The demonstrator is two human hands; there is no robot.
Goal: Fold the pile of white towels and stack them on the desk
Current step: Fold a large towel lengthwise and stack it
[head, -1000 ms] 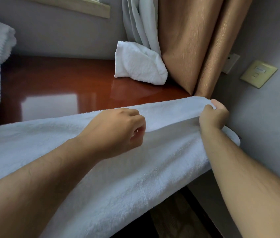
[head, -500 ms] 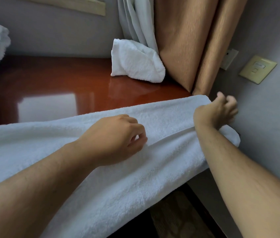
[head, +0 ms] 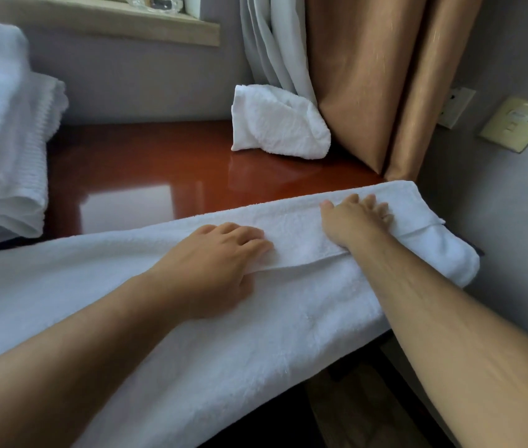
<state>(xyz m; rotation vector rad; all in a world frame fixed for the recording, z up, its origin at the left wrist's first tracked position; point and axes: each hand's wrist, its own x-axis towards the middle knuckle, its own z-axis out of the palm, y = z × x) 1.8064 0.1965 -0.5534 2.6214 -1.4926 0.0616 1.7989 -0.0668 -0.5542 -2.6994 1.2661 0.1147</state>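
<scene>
- Towel (head: 288, 321), head view: lies along the near edge of the desk (head: 146, 163), long axis left to right, its right end drooping off the desk.
- Left hand (head: 214, 266) rests mid-towel, fingers together on the folded-over edge, thumb hidden.
- Right hand (head: 353, 218) presses flat near the right end, fingers spread; it is the nearer hand to that end.
- Folded stack (head: 0, 156) sits far left, likely the destination.

White terry-cloth towel (head: 256, 350) under left hand (head: 217, 270) and right hand (head: 353, 218): matt, nubbly pile. Red-brown wooden desk top (head: 146, 163) beyond them: glossy, smooth.
</scene>
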